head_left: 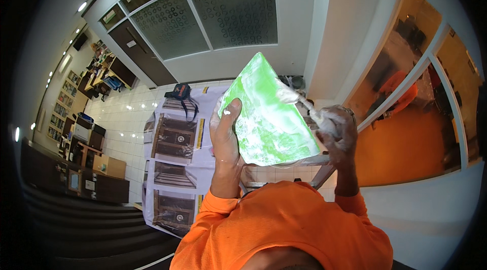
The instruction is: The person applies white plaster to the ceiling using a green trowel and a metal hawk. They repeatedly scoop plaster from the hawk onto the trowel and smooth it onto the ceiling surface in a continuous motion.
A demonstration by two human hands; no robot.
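Up in front of the orange shirt [289, 214], the left hand [227, 135] pinched the green board [271, 113] while the right hand [337, 129] gripped a paste-caked tool [315, 114] by its edge, white smears [253, 144] widely spread, green patches seemingly left uncovered.

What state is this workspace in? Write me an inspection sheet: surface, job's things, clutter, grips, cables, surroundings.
Surface: printed sheet spread left of the person; tiled floor shows beside it.
Job's things: green panel, unevenly smeared white; white-coated tool, exact type unclear.
Clutter: dark bag with a strap, on the sheet.
Grips: left grip holds the panel's left side, thumb on its face; right grip, smeared white, holds the tool.
Cables: nothing seen for certain.
Surroundings: patterned windows ahead; desks in the far left background.
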